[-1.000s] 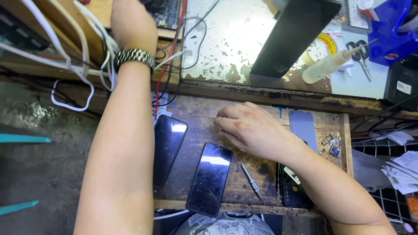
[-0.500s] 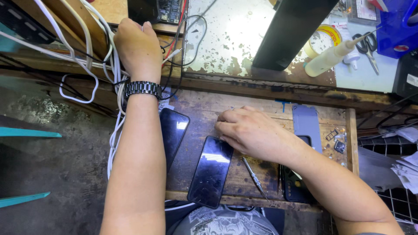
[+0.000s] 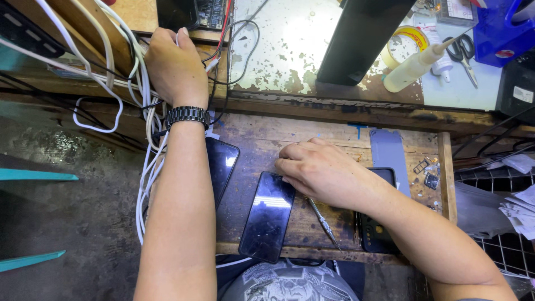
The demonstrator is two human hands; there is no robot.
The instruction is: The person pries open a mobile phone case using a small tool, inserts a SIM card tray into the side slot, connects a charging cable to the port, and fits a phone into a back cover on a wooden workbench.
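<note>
**Carefully: one hand on the cables, one on the phone**

Now the left hand (image 3: 175, 67) closes around white cables (image 3: 146, 167) at the bench's back edge; pull gently, so no wires snag. The right hand (image 3: 323, 173) rests half-curled, fingertips on the top of the middle phone (image 3: 268, 216), holding nothing. A blue bin (image 3: 501, 30) sits far right, contents hidden.

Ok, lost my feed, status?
Left hand gripping white cables. Right hand resting at black phone. Screwdriver beside it.
</note>
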